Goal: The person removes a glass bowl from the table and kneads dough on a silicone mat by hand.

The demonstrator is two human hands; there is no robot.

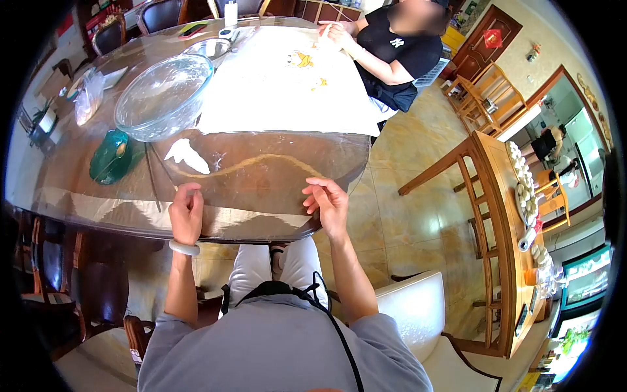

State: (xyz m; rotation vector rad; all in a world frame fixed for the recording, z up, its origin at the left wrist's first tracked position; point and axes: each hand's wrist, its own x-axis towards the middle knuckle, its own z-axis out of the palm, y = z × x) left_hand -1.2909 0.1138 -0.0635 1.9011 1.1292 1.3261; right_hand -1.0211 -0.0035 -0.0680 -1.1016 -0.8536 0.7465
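My left hand [186, 212], with a pale bracelet at the wrist, hovers over the near edge of the glossy dining table [261, 186]. Its fingers are loosely curled, and nothing shows in them. Just beyond its fingertips, a pair of dark chopsticks [151, 173] lies on the tabletop; one tip ends beside the hand. Further back is a crumpled white piece [187, 155], dough or tissue, I cannot tell which. My right hand [328, 201] is held at the table's right corner, palm inward, fingers bent but apart, holding nothing visible.
A green bowl [111, 157] and a large glass bowl [166, 95] stand left. Beyond lies a white mat [274, 85], where another person [398, 59] works with both hands. A wooden side table [503, 261] bears rows of pale dough pieces. A white chair [408, 313] stands behind my right arm.
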